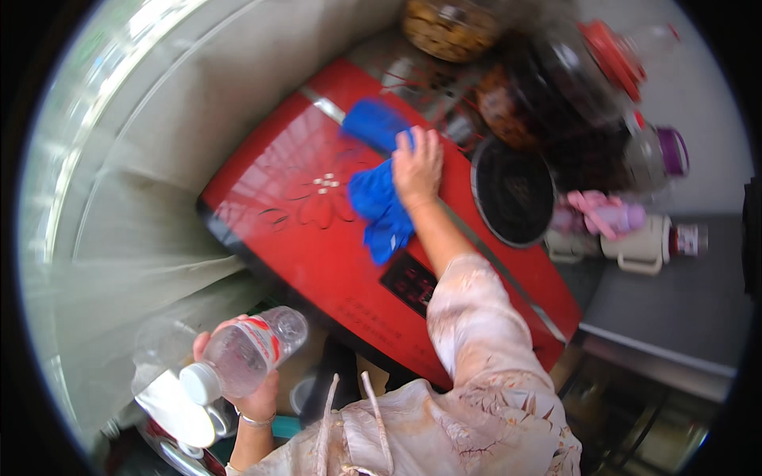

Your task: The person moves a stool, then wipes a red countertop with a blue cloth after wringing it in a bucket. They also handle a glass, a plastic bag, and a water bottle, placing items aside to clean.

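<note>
My left hand (262, 390) grips a clear plastic bottle (241, 360) with a white cap and a red-and-white label. The bottle lies tilted, its cap toward the lower left. My right arm stretches over a glossy red appliance top (309, 256) with a flower pattern. On that surface my right hand (418, 163) holds a crumpled blue cloth (381, 199), fingers pointing away from me. A blurred blue piece (376, 124) lies just beyond the fingertips; whether it belongs to the same cloth I cannot tell. A dark control panel (408, 282) shows beside my forearm.
Along the right stand a round black disc (513, 190), a large dark-filled jar with a red lid (613, 59), a purple-lidded container (671, 152) and cream mugs (640, 247). A jar of brownish pieces (452, 30) is at the back. A pale curtain (161, 226) hangs left.
</note>
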The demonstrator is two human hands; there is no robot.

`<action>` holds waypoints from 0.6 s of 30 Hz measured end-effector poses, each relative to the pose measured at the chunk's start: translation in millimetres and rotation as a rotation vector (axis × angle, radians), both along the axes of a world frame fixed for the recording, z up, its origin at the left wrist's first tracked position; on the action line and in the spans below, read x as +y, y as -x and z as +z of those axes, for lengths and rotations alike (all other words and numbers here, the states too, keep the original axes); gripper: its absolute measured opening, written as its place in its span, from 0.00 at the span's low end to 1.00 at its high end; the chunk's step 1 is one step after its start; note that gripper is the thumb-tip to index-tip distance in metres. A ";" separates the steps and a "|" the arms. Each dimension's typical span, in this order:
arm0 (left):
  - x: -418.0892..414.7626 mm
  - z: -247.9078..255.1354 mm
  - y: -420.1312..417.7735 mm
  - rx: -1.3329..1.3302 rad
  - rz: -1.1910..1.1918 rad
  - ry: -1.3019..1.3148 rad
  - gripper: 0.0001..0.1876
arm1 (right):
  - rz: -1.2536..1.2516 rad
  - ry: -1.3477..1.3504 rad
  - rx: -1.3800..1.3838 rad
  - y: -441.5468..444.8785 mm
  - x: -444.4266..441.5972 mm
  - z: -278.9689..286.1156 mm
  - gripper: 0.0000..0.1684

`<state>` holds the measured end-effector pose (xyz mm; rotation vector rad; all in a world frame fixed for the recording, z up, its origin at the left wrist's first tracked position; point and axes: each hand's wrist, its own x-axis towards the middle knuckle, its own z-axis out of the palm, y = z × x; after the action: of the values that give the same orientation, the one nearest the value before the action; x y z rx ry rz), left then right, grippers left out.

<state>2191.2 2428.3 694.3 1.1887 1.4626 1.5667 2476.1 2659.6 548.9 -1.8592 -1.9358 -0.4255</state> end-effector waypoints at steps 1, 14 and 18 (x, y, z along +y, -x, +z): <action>8.0 -0.1 -6.4 0.001 -0.015 -0.005 0.49 | -0.110 -0.029 -0.035 -48.9 -2.7 -3.8 0.19; 219.2 -60.1 -50.9 0.196 0.009 -0.224 0.35 | -0.684 0.348 0.117 -225.4 -381.8 10.7 0.23; 275.4 -70.5 -78.7 0.248 -0.056 -0.265 0.35 | -0.679 0.379 0.118 -260.7 -458.5 14.6 0.23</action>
<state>2269.9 2703.7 623.7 1.6127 1.3872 1.6584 2736.8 2201.1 563.6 -2.7110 -1.3266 -0.1326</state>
